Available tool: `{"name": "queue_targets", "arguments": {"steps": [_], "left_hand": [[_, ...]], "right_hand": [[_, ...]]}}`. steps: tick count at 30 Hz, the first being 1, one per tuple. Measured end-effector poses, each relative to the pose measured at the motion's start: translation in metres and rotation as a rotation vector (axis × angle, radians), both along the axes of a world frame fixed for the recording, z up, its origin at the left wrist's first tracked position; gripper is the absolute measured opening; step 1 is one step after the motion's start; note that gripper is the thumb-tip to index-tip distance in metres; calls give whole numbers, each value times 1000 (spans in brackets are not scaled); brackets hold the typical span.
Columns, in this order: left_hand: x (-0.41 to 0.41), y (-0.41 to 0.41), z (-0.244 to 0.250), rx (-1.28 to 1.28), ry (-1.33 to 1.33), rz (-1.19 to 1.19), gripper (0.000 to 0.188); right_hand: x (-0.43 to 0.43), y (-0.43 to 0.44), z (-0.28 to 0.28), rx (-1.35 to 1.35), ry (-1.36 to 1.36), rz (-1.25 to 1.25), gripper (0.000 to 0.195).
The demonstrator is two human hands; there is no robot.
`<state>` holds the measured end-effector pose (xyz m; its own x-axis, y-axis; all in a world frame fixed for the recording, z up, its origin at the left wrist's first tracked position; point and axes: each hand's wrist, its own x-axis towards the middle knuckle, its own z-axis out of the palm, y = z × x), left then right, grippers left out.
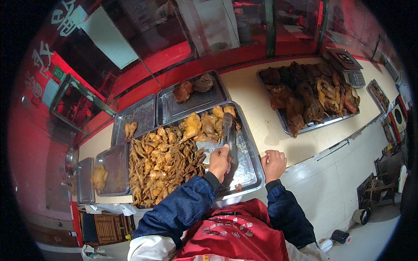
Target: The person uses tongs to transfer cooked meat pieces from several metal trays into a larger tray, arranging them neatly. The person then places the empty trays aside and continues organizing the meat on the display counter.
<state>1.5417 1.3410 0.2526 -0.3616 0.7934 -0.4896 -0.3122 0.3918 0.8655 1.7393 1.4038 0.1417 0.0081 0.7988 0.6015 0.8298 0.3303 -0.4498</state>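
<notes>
Metal tongs (pixel 227 125) are gripped in my left hand (pixel 219 162), over a large metal tray (pixel 249 153). The tongs' far end lies at a dark piece of meat at the tray's upper right; whether it pinches the meat, I cannot tell. The tray's left part is heaped with cooked chicken feet (pixel 169 163) and small yellowish pieces. Cooked poultry (pixel 192 125) lies along its upper side. My right hand (pixel 273 164) rests with curled fingers at the counter's front edge, right of the tray; I see nothing in it, though the palm is hidden.
A tray (pixel 318 125) piled with dark cooked meats stands at the right, beside a digital scale (pixel 354 78). Behind the large tray is another tray (pixel 169 111) with two meat pieces. Smaller trays stand left on the counter (pixel 243 86). A glass partition runs behind.
</notes>
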Motion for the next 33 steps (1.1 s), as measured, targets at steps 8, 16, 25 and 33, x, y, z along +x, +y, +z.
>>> {"name": "queue_targets", "arguments": {"steps": [8,16,25,33], "left_hand": [[-4,-1,-11,96,-348,85,37],[-1,-1,-4,-13,-8,92,33],[-33,-13,-27,30,1078,2,44],[-30,-29,1,-115,1100,-111,47]], "right_hand": [[-1,-1,2,-19,-8,-2,11],[2,0,1,-11,-5,3,12],[2,0,2,10,2,8,12],[1,1,-2,-7,-21,1,13]]}}
